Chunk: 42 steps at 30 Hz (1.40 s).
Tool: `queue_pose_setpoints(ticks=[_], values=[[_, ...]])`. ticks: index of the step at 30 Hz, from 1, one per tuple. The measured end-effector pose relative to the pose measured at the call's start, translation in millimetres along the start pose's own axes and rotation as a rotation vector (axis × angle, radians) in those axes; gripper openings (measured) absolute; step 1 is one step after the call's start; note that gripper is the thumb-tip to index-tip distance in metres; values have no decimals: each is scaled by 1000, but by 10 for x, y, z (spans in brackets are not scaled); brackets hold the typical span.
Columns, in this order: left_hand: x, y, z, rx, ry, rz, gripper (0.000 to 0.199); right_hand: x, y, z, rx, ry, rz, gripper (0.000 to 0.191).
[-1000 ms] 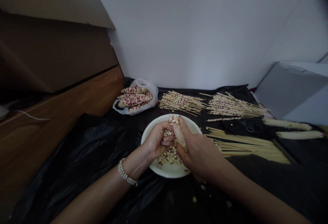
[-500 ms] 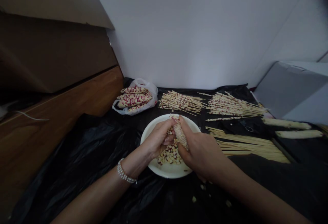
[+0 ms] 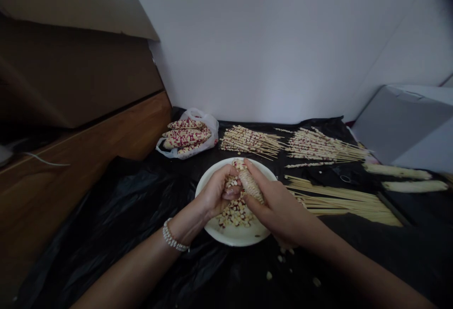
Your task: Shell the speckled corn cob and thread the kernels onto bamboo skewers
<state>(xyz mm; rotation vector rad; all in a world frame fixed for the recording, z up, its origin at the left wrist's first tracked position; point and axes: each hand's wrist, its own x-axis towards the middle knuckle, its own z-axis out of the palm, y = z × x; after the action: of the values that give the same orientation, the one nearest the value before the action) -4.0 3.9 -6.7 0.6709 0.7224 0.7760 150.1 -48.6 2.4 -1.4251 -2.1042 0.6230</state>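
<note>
Black plastic sheeting [image 3: 141, 200] lies under our white bowl [image 3: 231, 237]; above it, we hold 1 partly stripped cob [image 3: 251, 186] in our right hand [image 3: 283, 208], while our left hand [image 3: 214, 191] cups loose kernels [image 3: 231, 182] just beside the cob.

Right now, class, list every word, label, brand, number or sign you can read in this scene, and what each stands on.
There are none: no readable text shows on the plastic bag, the white bowl, the brown box or the grey box.
</note>
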Motion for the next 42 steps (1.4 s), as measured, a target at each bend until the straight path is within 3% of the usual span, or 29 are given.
queue_pose_setpoints(ticks=[12,20,23,29,42], values=[[5,55,-10,-162,-67,-36,10,2,-24,-16,-207,26,13,72],[-10,22,57,-32,-9,60,11,-12,-44,54,-312,27,10,74],[-2,-4,46,-22,14,64,11,-10,-24,57,-311,22,1,74],[15,-3,4,-109,-64,26,5,10,-8,1,-247,7,13,73],[17,38,11,-180,-23,-6,12,-10,-31,51,-309,42,-25,73]])
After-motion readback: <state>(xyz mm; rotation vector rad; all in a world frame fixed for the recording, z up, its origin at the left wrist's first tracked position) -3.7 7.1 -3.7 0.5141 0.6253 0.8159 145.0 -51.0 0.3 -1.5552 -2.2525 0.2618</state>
